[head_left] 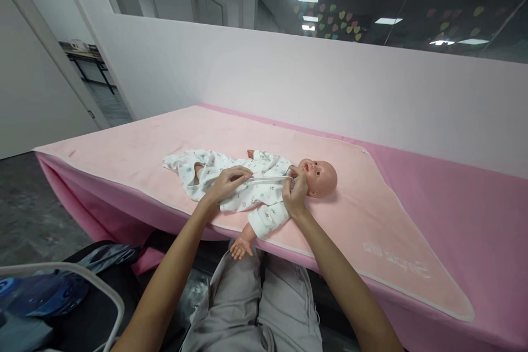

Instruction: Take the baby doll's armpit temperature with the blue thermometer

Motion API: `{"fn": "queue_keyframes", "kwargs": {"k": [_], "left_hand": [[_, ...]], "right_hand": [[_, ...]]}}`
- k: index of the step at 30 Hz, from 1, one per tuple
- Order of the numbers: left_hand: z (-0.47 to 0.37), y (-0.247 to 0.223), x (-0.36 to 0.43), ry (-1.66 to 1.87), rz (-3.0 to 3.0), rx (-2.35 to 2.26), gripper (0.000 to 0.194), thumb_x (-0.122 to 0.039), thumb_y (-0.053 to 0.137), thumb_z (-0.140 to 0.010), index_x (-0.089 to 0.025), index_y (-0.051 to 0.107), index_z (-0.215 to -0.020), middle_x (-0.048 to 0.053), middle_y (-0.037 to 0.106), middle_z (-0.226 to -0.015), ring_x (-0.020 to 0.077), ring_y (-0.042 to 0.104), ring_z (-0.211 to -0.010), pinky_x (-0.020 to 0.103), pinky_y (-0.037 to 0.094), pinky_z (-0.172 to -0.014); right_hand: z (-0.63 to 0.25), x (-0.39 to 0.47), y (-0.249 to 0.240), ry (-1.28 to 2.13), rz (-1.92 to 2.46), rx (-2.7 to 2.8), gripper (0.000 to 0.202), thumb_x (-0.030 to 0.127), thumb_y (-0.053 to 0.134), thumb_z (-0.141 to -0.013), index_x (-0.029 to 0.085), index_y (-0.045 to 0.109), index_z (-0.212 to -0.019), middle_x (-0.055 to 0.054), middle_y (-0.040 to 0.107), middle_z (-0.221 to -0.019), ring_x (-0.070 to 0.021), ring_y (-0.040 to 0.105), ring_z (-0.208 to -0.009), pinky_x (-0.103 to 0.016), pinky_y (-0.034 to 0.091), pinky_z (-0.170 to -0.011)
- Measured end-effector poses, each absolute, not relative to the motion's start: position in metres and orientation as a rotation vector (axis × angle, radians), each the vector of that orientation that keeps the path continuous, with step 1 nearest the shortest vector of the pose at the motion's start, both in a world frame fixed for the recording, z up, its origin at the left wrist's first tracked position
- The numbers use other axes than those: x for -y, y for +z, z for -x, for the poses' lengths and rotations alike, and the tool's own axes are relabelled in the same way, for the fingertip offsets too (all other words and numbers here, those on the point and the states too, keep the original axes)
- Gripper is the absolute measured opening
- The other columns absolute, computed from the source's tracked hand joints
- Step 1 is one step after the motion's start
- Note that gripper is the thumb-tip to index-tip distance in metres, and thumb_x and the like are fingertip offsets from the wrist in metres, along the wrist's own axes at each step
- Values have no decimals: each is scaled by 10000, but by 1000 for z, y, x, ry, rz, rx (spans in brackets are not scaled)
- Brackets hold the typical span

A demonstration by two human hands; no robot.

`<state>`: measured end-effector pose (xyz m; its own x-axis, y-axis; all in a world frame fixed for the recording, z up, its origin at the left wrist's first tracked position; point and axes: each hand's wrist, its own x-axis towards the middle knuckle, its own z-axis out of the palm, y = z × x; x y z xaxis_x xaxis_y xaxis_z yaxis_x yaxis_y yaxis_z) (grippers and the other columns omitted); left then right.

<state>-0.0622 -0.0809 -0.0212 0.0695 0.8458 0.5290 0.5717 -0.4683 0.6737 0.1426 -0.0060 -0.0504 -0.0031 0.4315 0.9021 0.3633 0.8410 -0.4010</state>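
Observation:
A baby doll (324, 179) lies on its back with its head to the right. It wears a white baby romper (258, 195) with a small print. The front edge of the romper runs as a straight, taut white line between my two hands. At the collar, just below the doll's chin, my right hand (296, 191) pinches the cloth. My left hand (229, 182) rests over the romper's lower front, its fingertips closed on the other end of that edge. One doll arm sticks out of its sleeve toward me, over the table's front edge.
Under the doll is a light pink mat (165, 126) on a darker pink tablecloth (462, 192). A white wall (330, 82) with a window stands behind. At lower left, a chair (111, 297) holds a blue-labelled plastic bottle (49, 291).

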Motion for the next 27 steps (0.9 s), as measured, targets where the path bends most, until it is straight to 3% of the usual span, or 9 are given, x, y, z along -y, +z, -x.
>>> {"fn": "queue_keyframes", "kwargs": {"k": [9,16,22,27], "left_hand": [[60,-37,98,1471,-2073,-1610,171,-281,479,-837,-181,614,-865,66,641,-1010,195,588,-939,300,451,-800],[63,-42,98,1532,-1908,-1674,224,-350,437,-869,-179,576,-905,34,613,-857,158,565,-776,271,446,-711],[62,-45,96,1608,-1837,-1604,199,-337,489,-839,-181,558,-940,50,606,-942,167,571,-901,288,469,-795],[60,-45,97,1615,-1813,-1620,185,-321,529,-804,-172,559,-910,48,609,-909,169,583,-884,308,482,-804]], "right_hand": [[-142,5,-51,14,657,1625,267,115,387,-809,183,493,-1045,-71,602,-883,-187,588,-834,-350,500,-752],[-141,5,-50,-31,652,1654,253,114,395,-808,175,505,-1028,-71,612,-861,-190,589,-812,-343,506,-729],[-142,6,-49,-4,655,1679,241,119,385,-809,178,518,-1001,-68,614,-855,-190,587,-824,-342,496,-742],[-142,6,-49,24,657,1706,244,119,373,-807,179,530,-984,-71,606,-858,-187,574,-818,-339,487,-750]]}}
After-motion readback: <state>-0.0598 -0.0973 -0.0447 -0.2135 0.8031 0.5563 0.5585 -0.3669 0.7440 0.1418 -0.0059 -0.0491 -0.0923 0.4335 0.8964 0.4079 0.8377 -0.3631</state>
